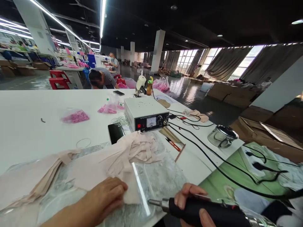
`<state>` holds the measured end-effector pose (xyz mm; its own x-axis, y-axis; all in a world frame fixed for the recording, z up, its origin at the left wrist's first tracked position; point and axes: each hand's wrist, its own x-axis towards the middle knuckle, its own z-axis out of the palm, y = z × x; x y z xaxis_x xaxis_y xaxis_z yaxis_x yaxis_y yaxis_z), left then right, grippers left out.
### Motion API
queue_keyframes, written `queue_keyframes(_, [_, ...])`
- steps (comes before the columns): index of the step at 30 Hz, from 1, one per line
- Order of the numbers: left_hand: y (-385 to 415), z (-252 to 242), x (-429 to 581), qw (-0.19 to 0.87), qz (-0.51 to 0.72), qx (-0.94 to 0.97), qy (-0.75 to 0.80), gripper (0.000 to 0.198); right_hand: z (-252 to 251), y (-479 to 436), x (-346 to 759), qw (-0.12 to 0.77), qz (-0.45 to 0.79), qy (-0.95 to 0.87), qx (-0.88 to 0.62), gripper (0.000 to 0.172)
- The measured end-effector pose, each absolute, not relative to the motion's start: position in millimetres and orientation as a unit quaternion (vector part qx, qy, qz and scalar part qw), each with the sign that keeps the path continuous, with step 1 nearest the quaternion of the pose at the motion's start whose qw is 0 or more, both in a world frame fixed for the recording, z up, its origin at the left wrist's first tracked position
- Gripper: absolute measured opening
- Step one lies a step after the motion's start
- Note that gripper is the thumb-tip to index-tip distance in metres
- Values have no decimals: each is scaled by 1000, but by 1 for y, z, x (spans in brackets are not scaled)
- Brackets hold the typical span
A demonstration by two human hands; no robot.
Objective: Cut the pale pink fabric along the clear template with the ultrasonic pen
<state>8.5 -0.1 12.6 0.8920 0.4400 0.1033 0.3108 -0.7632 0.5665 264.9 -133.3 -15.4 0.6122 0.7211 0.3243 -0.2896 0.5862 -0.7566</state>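
My left hand (107, 198) rests on a thin beige fabric piece (129, 189), its fingers curled and pressed together over the cloth; the fingertips are partly hidden. In my right hand (189, 201) is a black handheld ultrasonic cutter (210, 212), gripped around its barrel. Its narrow metal tip points left, just right of the fabric's edge, above the clear-covered marbled mat (165, 176). A crumpled heap of beige fabric (142, 146) lies farther back on the mat. To the left are stacked beige pieces (33, 176).
A white control box (146, 108) with a dial stands mid-table, black cables (201, 153) running right. Around it are a dark phone (115, 133), orange-handled thread snips (174, 145), a lidded glass pot (222, 136) and bags of pink pieces (77, 116). A bent-over person (104, 77) is beyond the table.
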Motion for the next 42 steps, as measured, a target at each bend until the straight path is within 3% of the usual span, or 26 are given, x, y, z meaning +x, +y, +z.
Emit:
queue_keyframes(8, [-17, 15, -16, 220, 97, 959, 152, 10, -2, -132, 262, 855, 239, -300, -350, 25])
queue_keyframes(13, [-16, 3, -5, 35, 179, 966, 185, 28, 3, -127, 252, 834, 283, -314, -356, 25])
queue_keyframes(16, [-21, -8, -7, -43, 151, 980, 124, 31, 2, -127, 254, 826, 296, -319, -357, 25])
queue_keyframes(21, [-28, -6, -15, 3, 161, 978, 135, 31, 2, -118, 252, 834, 292, -316, -345, 24])
queue_keyframes(30, [-21, 1, -12, -64, 122, 987, 86, 32, -10, -89, 220, 822, 277, -372, -331, 21])
queue_keyframes(37, [-24, 7, -8, 15, 97, 990, 97, 34, -13, -80, 252, 846, 187, -343, -363, 22])
queue_keyframes(42, [-17, 9, 5, 101, 142, 978, 113, 37, -6, -88, 259, 844, 201, -331, -372, 24])
